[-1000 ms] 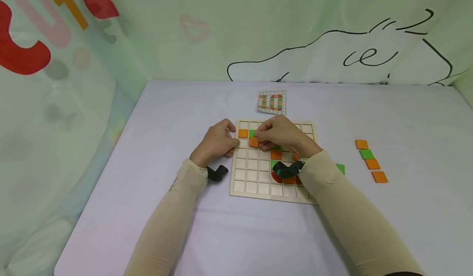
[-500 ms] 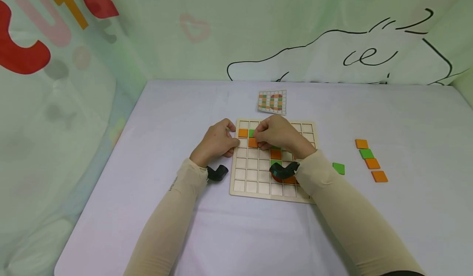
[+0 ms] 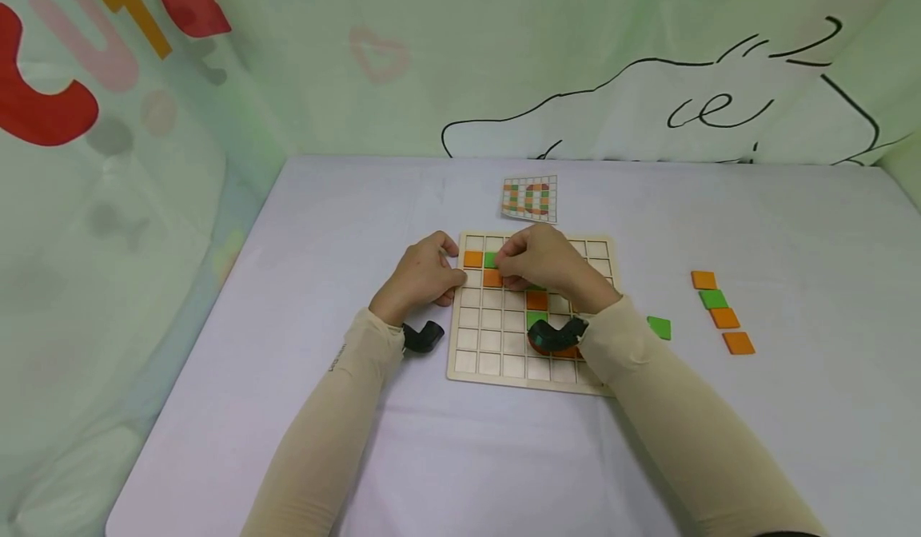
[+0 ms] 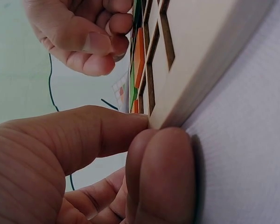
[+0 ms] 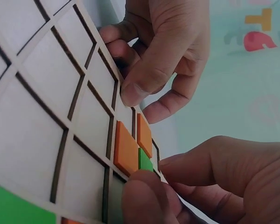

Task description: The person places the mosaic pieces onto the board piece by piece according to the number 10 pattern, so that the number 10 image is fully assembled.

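At its left edge, the wooden grid board (image 3: 492, 339) is pinched by my left hand (image 3: 419, 275), thumb at the top rim and curled fingers against the side in the left wrist view. My right hand (image 3: 545, 261) is low over the upper part of the board, thumb and fingertips loosely bent, right beside an orange tile (image 3: 492, 279) lying in a second-column square. In the right wrist view, a green tile (image 5: 144, 160) and another orange tile (image 5: 143, 135) lie next to it. No tile shows between the right fingertips. The right hand and forearm cover part of the board.
Behind the board lies a printed pattern card (image 3: 530, 199). To the right are a lone green tile (image 3: 659, 328) and a slanted row of orange tiles (image 3: 739, 344) with one green tile (image 3: 714, 299). Further tiles, such as an orange one (image 3: 537, 300), sit mid-board.
The orange tile that was tilted under the right fingertips now lies flat in its square. My right hand has shifted slightly, uncovering the lone green tile. The left hand has stayed put.
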Motion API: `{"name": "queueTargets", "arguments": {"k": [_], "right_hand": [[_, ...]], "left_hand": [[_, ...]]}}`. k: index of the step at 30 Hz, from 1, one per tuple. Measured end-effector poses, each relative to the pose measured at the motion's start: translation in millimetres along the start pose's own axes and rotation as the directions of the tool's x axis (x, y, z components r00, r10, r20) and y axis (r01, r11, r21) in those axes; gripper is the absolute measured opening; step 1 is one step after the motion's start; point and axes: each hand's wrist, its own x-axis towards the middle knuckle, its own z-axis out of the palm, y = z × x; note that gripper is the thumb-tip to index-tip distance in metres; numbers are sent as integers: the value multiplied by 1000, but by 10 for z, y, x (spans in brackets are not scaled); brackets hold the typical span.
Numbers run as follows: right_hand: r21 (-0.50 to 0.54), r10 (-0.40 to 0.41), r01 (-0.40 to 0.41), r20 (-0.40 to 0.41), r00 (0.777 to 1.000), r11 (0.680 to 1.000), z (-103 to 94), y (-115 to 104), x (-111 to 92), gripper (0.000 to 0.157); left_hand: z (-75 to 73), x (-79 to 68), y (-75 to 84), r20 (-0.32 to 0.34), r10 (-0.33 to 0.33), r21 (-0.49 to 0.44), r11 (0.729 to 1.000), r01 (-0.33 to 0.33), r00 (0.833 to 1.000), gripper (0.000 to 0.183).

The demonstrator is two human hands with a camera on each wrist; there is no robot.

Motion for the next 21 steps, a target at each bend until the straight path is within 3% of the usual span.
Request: {"name": "queueTargets", "arguments": {"k": [9, 15, 21], "right_hand": [[12, 24, -23, -113, 993, 1000, -349, 294, -405, 23], [-90, 90, -111, -212, 973, 990, -675, 715, -795, 30], [-216, 105, -152, -215, 971, 965, -821, 1038, -1136, 37]], "left_hand": [[18, -12, 21, 3, 11, 15, 1000, -12, 1000, 34], [-12, -21, 17, 0, 19, 42, 999, -19, 1000, 35], [-11, -15, -10, 3, 25, 23, 999, -25, 1000, 35]]}}
